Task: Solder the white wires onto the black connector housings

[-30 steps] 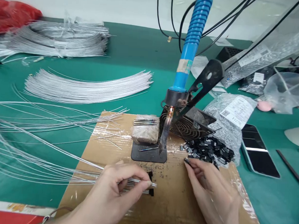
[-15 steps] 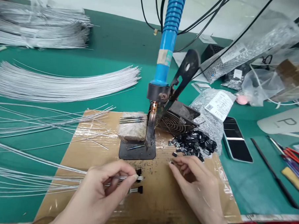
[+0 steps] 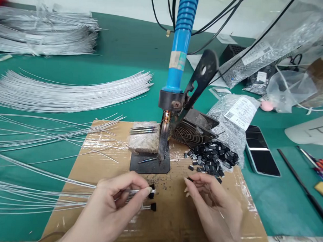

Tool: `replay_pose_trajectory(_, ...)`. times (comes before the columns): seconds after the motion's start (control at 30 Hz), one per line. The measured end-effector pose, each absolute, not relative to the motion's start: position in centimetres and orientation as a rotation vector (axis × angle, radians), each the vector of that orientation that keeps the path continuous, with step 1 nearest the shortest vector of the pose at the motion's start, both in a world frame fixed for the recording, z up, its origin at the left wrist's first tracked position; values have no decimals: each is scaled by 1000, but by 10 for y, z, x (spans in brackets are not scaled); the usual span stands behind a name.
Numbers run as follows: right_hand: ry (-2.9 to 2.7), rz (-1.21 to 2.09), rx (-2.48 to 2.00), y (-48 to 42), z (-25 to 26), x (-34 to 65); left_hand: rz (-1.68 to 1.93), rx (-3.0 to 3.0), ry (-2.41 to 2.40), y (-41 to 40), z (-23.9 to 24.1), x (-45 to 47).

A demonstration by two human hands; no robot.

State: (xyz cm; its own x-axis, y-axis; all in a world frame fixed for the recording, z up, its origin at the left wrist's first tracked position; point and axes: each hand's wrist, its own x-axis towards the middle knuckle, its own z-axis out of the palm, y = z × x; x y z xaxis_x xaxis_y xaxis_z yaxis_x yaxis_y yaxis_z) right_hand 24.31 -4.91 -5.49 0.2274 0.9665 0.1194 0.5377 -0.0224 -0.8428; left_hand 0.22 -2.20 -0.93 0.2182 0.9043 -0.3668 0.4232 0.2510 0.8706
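Observation:
My left hand [image 3: 115, 204] pinches thin white wires [image 3: 81, 183] between thumb and forefinger, their ends poking out to the right past the fingertips. Just beyond those fingertips is a black connector [image 3: 152, 192]; a second black connector [image 3: 153, 207], fitted on a wire end, lies a little nearer to me. To the right, my right hand [image 3: 215, 205] has thumb and forefinger closed on a small black connector [image 3: 190, 179], mostly covered by the fingers. The loose pile of black connectors [image 3: 213, 155] lies just beyond this hand, on the brown cardboard [image 3: 173, 225].
A blue-handled soldering iron [image 3: 177, 64] stands tip down over a dark pad [image 3: 148, 167], beside a pale block [image 3: 143, 143] and a round-grilled fan [image 3: 190, 133]. White wire bundles [image 3: 71, 92] cover the left. A phone [image 3: 262, 150] and plastic bags [image 3: 231, 109] are right.
My right hand's fingertips have drawn together on a small black connector beside the pile. My left hand keeps its pinch on the wires. The whole view has shifted slightly.

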Motion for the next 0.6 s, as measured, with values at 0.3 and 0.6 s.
replay_pose_trajectory(0.3, -1037, 1091, -1569, -48, -28, 209, 557, 1410, 1417, -16, -9, 5)
replay_pose_trajectory(0.6, -1014, 1162, -1519, -46, -23, 199, 575, 1403, 1395, -18, -7, 3)
